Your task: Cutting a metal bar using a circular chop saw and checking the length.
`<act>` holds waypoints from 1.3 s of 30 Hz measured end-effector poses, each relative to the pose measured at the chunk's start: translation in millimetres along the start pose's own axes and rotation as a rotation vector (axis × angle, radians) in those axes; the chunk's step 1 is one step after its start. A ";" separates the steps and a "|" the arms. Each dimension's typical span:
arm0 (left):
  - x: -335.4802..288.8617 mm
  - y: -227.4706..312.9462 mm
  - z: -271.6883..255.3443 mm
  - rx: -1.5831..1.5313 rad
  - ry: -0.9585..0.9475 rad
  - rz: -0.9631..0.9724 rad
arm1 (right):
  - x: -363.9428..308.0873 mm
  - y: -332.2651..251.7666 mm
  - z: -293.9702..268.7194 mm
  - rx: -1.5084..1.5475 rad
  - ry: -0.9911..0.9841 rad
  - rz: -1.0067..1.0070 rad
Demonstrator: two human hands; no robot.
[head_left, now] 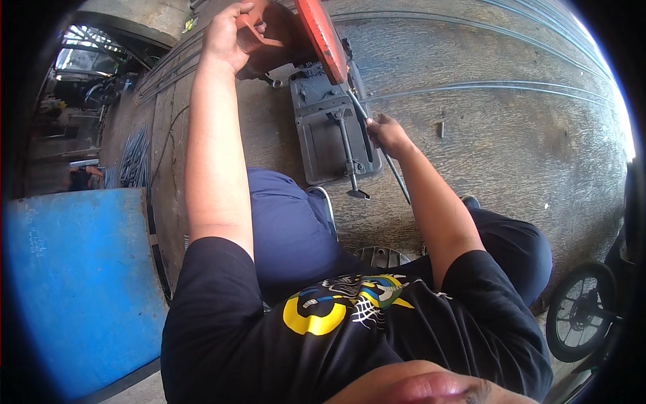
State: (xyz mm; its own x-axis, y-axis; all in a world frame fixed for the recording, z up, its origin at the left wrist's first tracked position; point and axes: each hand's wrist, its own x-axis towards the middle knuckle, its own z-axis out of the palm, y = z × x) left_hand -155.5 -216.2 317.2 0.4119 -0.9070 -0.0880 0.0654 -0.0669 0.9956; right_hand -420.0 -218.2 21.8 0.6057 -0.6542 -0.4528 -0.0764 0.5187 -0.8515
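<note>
My left hand point(225, 39) is wrapped round the orange-red handle point(268, 43) of a cut-off saw at the top of the view. The saw's red blade guard point(320, 40) slants down over the grey metal base point(316, 145), which rests on the floor. Beside the base, my right hand point(389, 135) grips a thin metal rod point(397, 176). One end of the rod runs to the lower tip of the guard; the other reaches back toward my knee. A vise screw with a crank point(346, 148) lies along the base. Whether the blade touches the rod is hidden.
Long thin metal rods point(484, 86) stretch over the worn floor to the right. A short cut piece point(442, 129) lies near my right hand. A blue panel point(81, 283) stands at left, with a bundle of rods point(135, 156) beyond it. A wheel point(582, 312) is at lower right.
</note>
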 end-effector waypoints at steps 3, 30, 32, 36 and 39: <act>-20.7 2.3 38.6 0.024 0.130 -0.026 | 3.7 5.9 -5.0 -0.057 0.026 0.000; -19.8 5.6 33.4 -0.046 0.032 -0.067 | 11.2 7.3 1.8 0.203 -0.040 0.077; -20.8 5.7 34.7 -0.030 0.038 -0.059 | 10.2 5.8 0.7 0.250 -0.082 0.101; -18.7 5.8 31.4 -0.014 0.038 -0.058 | 7.1 2.8 3.6 0.302 -0.156 0.099; -26.0 6.3 40.5 0.004 0.069 -0.039 | 1.9 0.1 7.8 0.229 -0.125 0.064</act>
State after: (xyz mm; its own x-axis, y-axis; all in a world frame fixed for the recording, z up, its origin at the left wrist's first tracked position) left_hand -202.6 -209.9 327.0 0.4707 -0.8728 -0.1290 0.0795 -0.1037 0.9914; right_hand -412.7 -215.1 22.9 0.6998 -0.5506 -0.4551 0.0555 0.6770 -0.7339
